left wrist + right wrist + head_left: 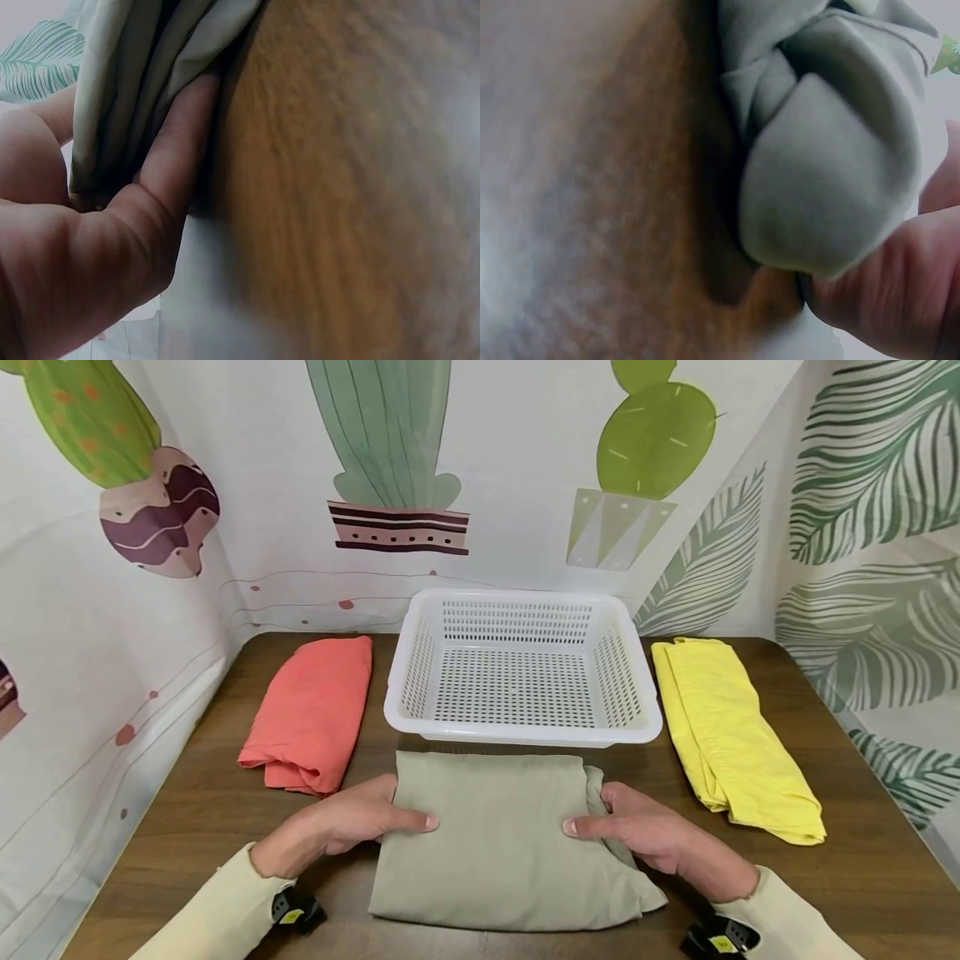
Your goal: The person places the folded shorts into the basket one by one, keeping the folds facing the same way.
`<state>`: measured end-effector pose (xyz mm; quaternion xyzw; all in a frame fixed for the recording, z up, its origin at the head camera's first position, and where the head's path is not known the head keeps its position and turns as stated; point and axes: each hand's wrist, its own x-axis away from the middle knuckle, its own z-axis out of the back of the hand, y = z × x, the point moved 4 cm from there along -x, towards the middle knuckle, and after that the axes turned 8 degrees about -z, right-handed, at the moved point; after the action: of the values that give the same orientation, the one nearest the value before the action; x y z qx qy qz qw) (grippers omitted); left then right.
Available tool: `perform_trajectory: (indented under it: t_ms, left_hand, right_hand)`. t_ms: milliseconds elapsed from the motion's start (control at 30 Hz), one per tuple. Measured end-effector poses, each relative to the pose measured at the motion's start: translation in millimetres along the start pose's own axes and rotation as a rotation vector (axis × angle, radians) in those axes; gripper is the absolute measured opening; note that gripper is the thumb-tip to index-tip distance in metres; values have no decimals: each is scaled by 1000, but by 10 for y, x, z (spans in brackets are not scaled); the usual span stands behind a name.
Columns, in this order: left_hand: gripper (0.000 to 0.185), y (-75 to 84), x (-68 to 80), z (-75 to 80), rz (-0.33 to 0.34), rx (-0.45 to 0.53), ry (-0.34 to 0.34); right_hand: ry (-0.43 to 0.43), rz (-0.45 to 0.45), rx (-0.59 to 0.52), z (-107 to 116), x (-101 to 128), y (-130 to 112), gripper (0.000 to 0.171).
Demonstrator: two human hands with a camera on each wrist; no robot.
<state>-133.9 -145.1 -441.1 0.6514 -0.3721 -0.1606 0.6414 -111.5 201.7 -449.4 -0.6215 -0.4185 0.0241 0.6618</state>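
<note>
A folded grey-green cloth garment lies at the front middle of the table, just before the white basket. My left hand grips its left side, thumb on top and fingers underneath. In the left wrist view, a finger reaches under the stacked layers of the garment, against the wood. On the other side my right hand holds the right edge, thumb pressed on the top face. The right wrist view shows bulging folds of the garment in front of the right hand, hiding its fingertips.
A white perforated plastic basket stands at the back middle of the brown wooden table, with nothing in it. Folded red cloth lies left of it, folded yellow cloth to the right. A cactus-print curtain hangs behind.
</note>
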Motion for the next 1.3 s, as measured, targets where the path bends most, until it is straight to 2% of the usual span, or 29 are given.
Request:
perform_trajectory:
  t_ms: [267, 700, 967, 1300]
  left_hand:
    - [38, 5, 9, -10, -13, -64, -6]
    - [38, 26, 35, -33, -10, -75, -26]
    - [39, 30, 53, -48, 0, -31, -56]
    - [41, 83, 95, -84, -11, 49, -126]
  right_hand:
    - [16, -13, 3, -5, 20, -9, 32]
    - [32, -22, 5, -22, 35, -12, 34]
    - [24, -18, 2, -32, 50, -18, 33]
    - [40, -7, 41, -66, 106, -78, 32]
